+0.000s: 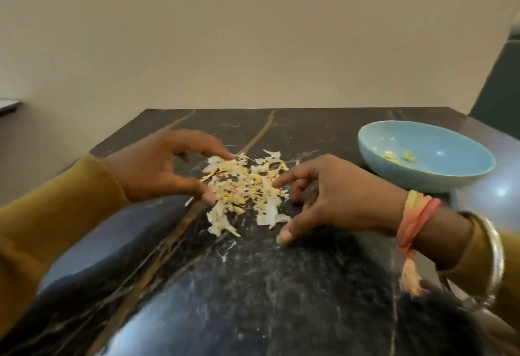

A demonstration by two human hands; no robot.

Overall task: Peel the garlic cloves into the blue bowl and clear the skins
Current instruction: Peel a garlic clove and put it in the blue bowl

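plain beige wall behind, and in front of it a dark marbled table (281,285) with pale veins. a heap of papery garlic skins (247,187) lies near the middle of the table. the blue bowl (408,171) sits to the far right, apart from the heap, with only a few small yellowish peeled cloves (399,156) at its bottom.

the left hand (157,164) is at the left edge of the heap, fingers loosely curved, thumb and forefinger touching the skins but gripping nothing. the right hand (337,195) is at the right edge, fingers spread, forefinger touching the heap and thumb on the table. the hands are apart, with the heap between them. an orange thread band (416,215) and a bangle (495,248) circle the right wrist.

no unpeeled clove shows anywhere, so the peeling looks done. what is left seems to be gathering the skins, with stray flakes at the far side, and carrying them off the table.
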